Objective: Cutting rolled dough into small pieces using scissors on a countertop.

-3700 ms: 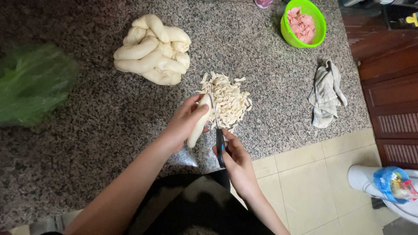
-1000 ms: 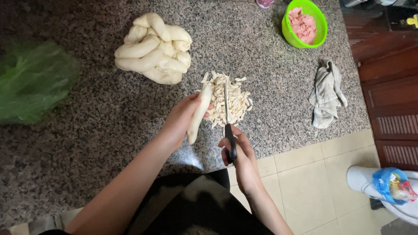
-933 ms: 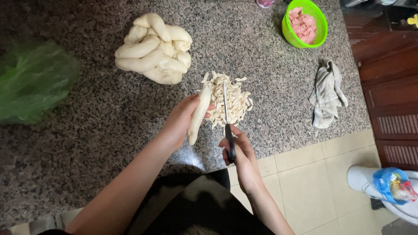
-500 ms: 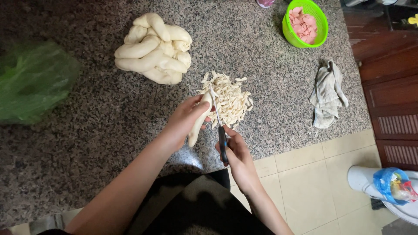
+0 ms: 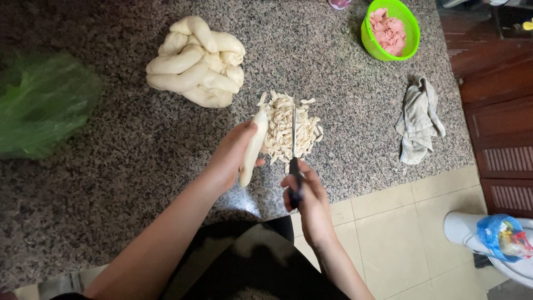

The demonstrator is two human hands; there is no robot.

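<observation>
1. A pale dough roll (image 5: pixel 253 145) is grasped by the left hand (image 5: pixel 233 155); the fingers are wrapped around its lower part, and its upper tip is pointed away from the person, toward the pile of cut pieces.
2. A pair of scissors (image 5: pixel 294 161) with dark handles is held by the right hand (image 5: pixel 305 191); the fingers are closed through and around the handles. The thin blades are directed away from the body, over the pile. Whether the blades are parted or closed cannot be told from this view.
3. The dough roll is kept just to the left of the scissor blades, near them; contact between them cannot be confirmed.
4. A heap of small cut dough strips (image 5: pixel 291 130) is seen on the speckled granite counter (image 5: pixel 111 183), directly under the blades and touching the tip of the roll.
5. A larger bundle of uncut dough ropes (image 5: pixel 194 61) is placed farther back on the counter, well apart from the hands.
6. A green plastic bag (image 5: pixel 44 105) is lying at the left side of the counter.
7. A green basket (image 5: pixel 413 33) with pink pieces inside is set at the far right corner, and a crumpled grey cloth (image 5: pixel 419 119) is lying nearer, at the right edge.
8. A tiled floor (image 5: pixel 400 233) is visible beside the counter.
</observation>
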